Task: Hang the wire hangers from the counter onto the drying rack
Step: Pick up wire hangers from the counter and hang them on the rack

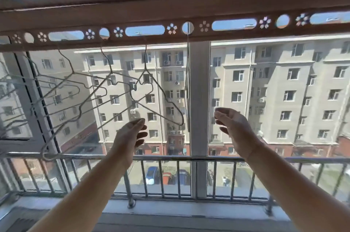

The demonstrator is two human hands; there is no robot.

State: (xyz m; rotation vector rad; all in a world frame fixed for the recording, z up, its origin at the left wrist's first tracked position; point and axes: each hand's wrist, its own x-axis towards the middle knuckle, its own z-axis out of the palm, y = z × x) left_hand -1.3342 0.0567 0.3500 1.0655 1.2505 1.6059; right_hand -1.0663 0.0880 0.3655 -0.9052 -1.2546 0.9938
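A brown drying rack bar [189, 4] with round and slotted holes runs overhead. Several thin wire hangers hang from its lower edge. One hanger [145, 57] hooks near the middle, and two more hangers [110, 70] [72, 70] overlap it to the left, tilted. Another hanger [187, 57] hangs edge-on from a round hole, seen as a thin vertical line. My left hand [130, 137] is raised just below the middle hanger's lower wire, fingers apart, holding nothing. My right hand [234, 127] is raised right of the edge-on hanger, also spread and holding nothing.
A white window post [199, 99] stands behind the edge-on hanger. A metal railing [170, 158] crosses below my hands, above a pale sill [170, 207]. Apartment blocks and parked cars lie outside the glass. The counter is out of view.
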